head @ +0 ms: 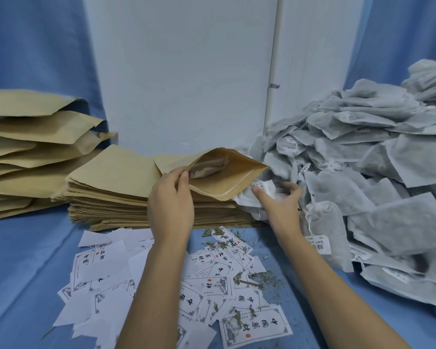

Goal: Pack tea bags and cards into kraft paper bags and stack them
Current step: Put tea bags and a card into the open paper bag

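Above flat kraft stack (111, 192): tan kraft paper bag (222, 177), mouth pinched open by left hand (171, 200), turned toward grey fabric tea-bag heap (363, 159) so right hand (278, 201), curled round one white labelled tea bag (264, 188), can load directly.

On my feed a white wall panel (181, 71) fills the middle of the background, flat and evenly lit. A pale vertical strip (275, 59) runs down its right part, and a small metal bracket (275, 85) sits on that strip. A blue curtain (35, 46) hangs to the left of the panel, and I see another blue drape (400, 34) to the right. The tabletop (23, 260) is covered in similar blue fabric, lightly creased. The light is soft and cool.
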